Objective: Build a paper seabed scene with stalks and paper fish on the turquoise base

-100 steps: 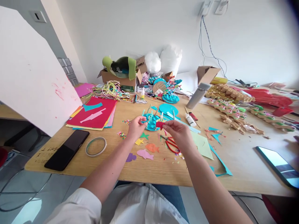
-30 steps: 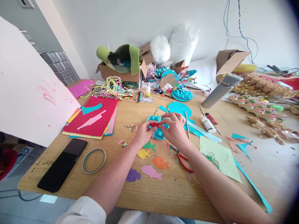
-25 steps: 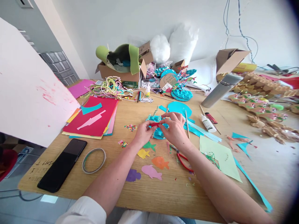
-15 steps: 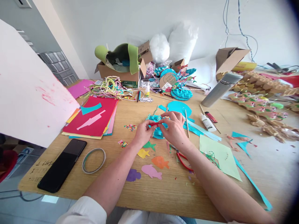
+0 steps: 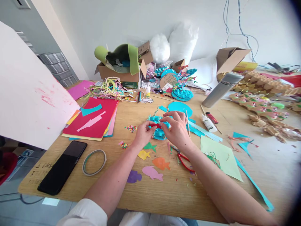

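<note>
My left hand (image 5: 144, 135) pinches a small red paper piece (image 5: 156, 125) between thumb and fingers. At its right end my right hand (image 5: 176, 128) is closed on the same piece, thumb and forefinger together; its other fingers are bent above. The piece's full outline is hidden by my fingers. Right behind it stands a blue paper construction (image 5: 160, 135) with twisted, pale striped posts, partly covered by my hands. Nearer me lie fish cutouts in green (image 5: 150, 146), yellow (image 5: 144, 154), orange (image 5: 161, 163), pink (image 5: 152, 173) and purple (image 5: 134, 176). Red-handled scissors (image 5: 185, 162) rest beneath my right forearm.
Left are a black phone (image 5: 62, 167), a tape roll (image 5: 84, 163) and stacked coloured paper (image 5: 90, 127). To the right lie a glue bottle (image 5: 209, 123), a light green sheet (image 5: 221, 157) and blue strips (image 5: 255, 185). A grey bottle (image 5: 219, 91) stands farther back.
The red piece has turned slightly between my fingers, and more of its surface shows. My right hand has shifted a little; the things on the table lie as before.
</note>
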Demonstrator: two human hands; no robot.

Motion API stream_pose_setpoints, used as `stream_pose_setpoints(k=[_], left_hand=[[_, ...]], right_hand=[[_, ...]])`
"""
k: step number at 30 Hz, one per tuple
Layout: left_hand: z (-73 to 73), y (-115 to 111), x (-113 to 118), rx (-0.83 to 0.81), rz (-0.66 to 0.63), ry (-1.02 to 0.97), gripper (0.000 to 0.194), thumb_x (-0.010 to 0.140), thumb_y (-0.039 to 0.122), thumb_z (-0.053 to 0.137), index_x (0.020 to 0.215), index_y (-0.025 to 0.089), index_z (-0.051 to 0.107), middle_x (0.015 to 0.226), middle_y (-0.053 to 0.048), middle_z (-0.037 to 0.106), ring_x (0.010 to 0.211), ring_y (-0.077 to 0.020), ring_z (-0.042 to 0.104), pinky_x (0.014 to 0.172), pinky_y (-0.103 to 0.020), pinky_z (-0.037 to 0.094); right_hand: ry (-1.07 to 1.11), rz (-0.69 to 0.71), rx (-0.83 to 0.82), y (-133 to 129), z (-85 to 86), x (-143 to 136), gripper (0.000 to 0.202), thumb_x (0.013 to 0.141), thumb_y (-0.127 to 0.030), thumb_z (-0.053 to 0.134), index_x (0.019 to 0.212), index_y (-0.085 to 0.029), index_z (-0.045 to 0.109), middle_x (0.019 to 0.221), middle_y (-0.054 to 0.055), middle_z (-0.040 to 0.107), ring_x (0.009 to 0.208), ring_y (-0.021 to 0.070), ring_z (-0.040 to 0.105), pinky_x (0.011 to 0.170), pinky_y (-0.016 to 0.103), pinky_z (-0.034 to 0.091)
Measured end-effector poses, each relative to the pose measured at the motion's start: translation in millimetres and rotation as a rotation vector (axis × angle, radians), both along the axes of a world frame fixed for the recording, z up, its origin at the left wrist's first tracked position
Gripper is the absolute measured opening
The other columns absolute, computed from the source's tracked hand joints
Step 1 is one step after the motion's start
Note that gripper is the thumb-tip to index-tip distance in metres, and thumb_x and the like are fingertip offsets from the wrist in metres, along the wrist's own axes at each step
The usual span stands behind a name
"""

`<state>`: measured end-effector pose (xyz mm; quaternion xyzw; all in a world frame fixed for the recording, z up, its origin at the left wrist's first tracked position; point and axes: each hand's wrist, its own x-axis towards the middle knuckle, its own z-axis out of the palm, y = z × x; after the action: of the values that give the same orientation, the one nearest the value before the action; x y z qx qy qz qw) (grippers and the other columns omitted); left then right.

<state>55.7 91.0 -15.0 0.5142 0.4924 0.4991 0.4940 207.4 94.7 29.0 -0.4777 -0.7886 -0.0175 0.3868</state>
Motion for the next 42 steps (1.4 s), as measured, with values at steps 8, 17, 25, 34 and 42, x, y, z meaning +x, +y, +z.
stream_pose_setpoints(k=[8,17,25,34,42], left_hand=[[-1.1,-0.7,0.6,0.019,0.005,-0.040,0.029,0.076,0.044,0.069,0.086,0.018,0.061,0.048,0.009,0.047,0.036,-0.0075,0.044,0.032,-0.017,0.031],[-2.1,-0.8,0.5,0.026,0.023,-0.054,0.030,0.075,0.046,0.070,0.085,0.018,0.062,0.049,0.008,0.049,0.037,-0.0073,0.045,0.030,-0.016,0.034],[-0.3,-2.0,0.3,0.009,0.019,-0.042,0.028,0.075,0.038,0.072,0.092,0.017,0.064,0.050,0.008,0.050,0.038,-0.0072,0.046,0.031,-0.016,0.035],[2.4,-4.8,-2.0,0.015,0.024,-0.038,0.036,0.072,0.033,0.076,0.102,0.016,0.063,0.059,0.006,0.056,0.038,-0.0057,0.047,0.031,-0.015,0.037],[8.2,-8.3,-6.8,0.083,0.119,-0.075,0.042,0.080,0.049,0.066,0.106,0.016,0.059,0.104,-0.008,0.068,0.039,-0.0025,0.050,0.030,-0.016,0.039]], right_hand=[[0.048,-0.030,0.013,1.6,3.8,2.4,0.012,0.088,-0.027,0.060,0.082,-0.022,0.069,0.102,0.006,0.068,0.107,0.0278,0.048,0.091,0.047,0.034],[0.063,-0.042,0.046,2.1,6.2,4.5,0.011,0.088,-0.025,0.060,0.082,-0.022,0.069,0.102,0.006,0.068,0.107,0.0264,0.048,0.090,0.045,0.035],[0.076,-0.050,0.071,2.2,12.5,8.8,0.013,0.089,-0.025,0.058,0.082,-0.023,0.069,0.100,0.006,0.067,0.107,0.0263,0.048,0.091,0.046,0.036],[0.186,-0.093,0.169,-8.3,38.7,32.6,0.010,0.086,-0.027,0.061,0.082,-0.024,0.069,0.098,0.006,0.067,0.105,0.0259,0.052,0.092,0.048,0.039],[0.227,-0.180,0.212,-60.4,41.7,74.4,0.009,0.087,-0.030,0.063,0.087,-0.024,0.070,0.098,0.005,0.068,0.101,0.0234,0.056,0.090,0.043,0.041]])
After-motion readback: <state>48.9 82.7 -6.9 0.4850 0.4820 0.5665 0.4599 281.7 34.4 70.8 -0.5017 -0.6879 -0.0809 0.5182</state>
